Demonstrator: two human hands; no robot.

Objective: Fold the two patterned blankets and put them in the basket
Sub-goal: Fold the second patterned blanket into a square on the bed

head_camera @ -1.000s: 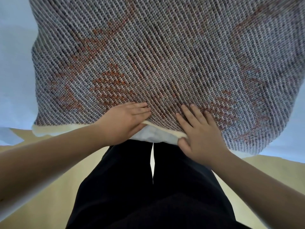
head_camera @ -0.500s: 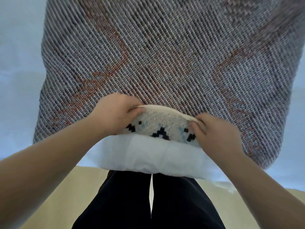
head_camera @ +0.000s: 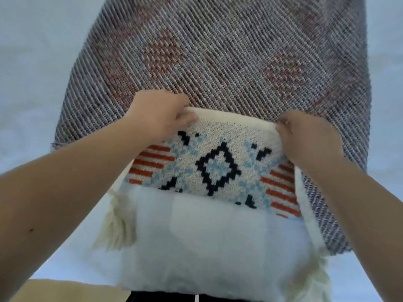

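A patterned blanket (head_camera: 229,57) lies spread on a pale surface, its grey-and-rust woven back facing up. Its near edge is lifted and turned back, showing the cream front (head_camera: 218,168) with black diamonds, blue flecks and orange stripes. My left hand (head_camera: 159,114) grips the cream hem at the left of the fold. My right hand (head_camera: 309,136) grips the same hem at the right. Cream tassels (head_camera: 115,227) hang from the blanket's corners. No second blanket or basket is in view.
A white sheet (head_camera: 207,247) covers the surface (head_camera: 32,62) and hangs over its near edge below the fold. A strip of tan floor (head_camera: 54,290) shows at the bottom left, and dark trousers (head_camera: 196,298) at the bottom centre.
Both hands went from pressing flat on the blanket's near edge to gripping its hem. They have lifted it and carried it away from me, baring much more of the patterned front.
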